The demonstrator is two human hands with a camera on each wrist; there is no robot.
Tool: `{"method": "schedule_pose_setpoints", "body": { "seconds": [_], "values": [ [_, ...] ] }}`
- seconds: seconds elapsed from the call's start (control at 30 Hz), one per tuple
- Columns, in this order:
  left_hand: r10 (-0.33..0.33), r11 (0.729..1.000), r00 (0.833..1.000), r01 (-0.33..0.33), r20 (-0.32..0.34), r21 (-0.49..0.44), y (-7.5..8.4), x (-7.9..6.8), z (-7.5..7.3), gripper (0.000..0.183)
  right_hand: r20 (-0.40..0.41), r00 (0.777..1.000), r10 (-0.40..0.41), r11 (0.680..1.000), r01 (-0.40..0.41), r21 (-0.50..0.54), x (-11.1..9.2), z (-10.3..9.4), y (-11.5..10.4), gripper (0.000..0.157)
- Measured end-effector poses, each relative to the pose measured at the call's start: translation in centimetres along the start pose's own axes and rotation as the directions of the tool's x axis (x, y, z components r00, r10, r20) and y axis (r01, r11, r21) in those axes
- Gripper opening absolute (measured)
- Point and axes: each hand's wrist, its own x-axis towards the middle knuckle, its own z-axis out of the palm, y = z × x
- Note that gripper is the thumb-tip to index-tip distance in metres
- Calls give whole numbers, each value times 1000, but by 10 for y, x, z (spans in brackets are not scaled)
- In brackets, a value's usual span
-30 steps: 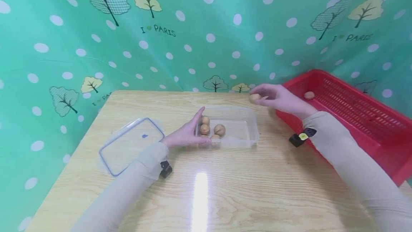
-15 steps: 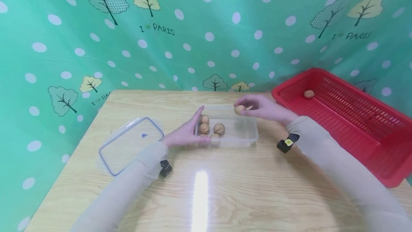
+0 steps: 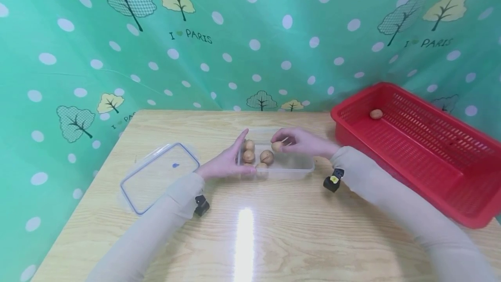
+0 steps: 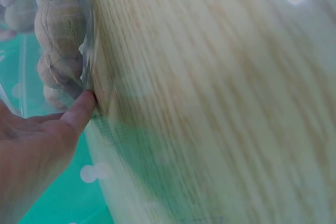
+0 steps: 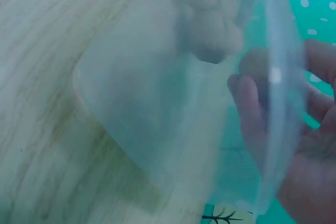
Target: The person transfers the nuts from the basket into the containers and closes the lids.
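In the head view a clear plastic food container (image 3: pixel 291 170) stands on the table with several walnuts (image 3: pixel 267 157) inside, most at its left end. My left hand (image 3: pixel 224 163) holds that left end, thumb at the front wall and fingers reaching to the back corner. The left wrist view shows the thumb (image 4: pixel 81 109) against the container's side, walnuts (image 4: pixel 60 24) behind the clear wall. My right hand (image 3: pixel 299 142) pinches another walnut (image 3: pixel 277 146) inside the container, just behind and right of the nearest walnut. Through the cloudy wall, the right wrist view shows this hand (image 5: pixel 310 140) and its walnut (image 5: pixel 254 64).
A clear lid (image 3: pixel 160 177) with a blue seal lies on the table left of the container. To the right stands a red plastic basket (image 3: pixel 407 164) with one walnut (image 3: pixel 376 114) at its far end. A green printed cloth (image 3: pixel 235 25) hangs behind the table.
My right hand has carried its walnut leftward from beside the red basket, over the container's right end and down into it. The left hand stays at the container's left end.
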Motion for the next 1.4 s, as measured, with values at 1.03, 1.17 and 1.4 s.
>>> {"method": "schedule_pose_setpoints", "body": {
  "seconds": [1.03,1.17,1.4],
  "values": [
    [22,999,1000,-21,20,-45,-4,2,-2,119,-219,964,148,981,-171,-89,23,45,2,47],
    [21,999,1000,-20,16,-51,-4,2,-1,118,-218,965,149,981,-171,-86,25,48,-1,43],
    [15,996,1000,-14,11,-83,-4,2,0,119,-180,971,157,986,-163,-21,25,46,-2,35]
  ]
}}
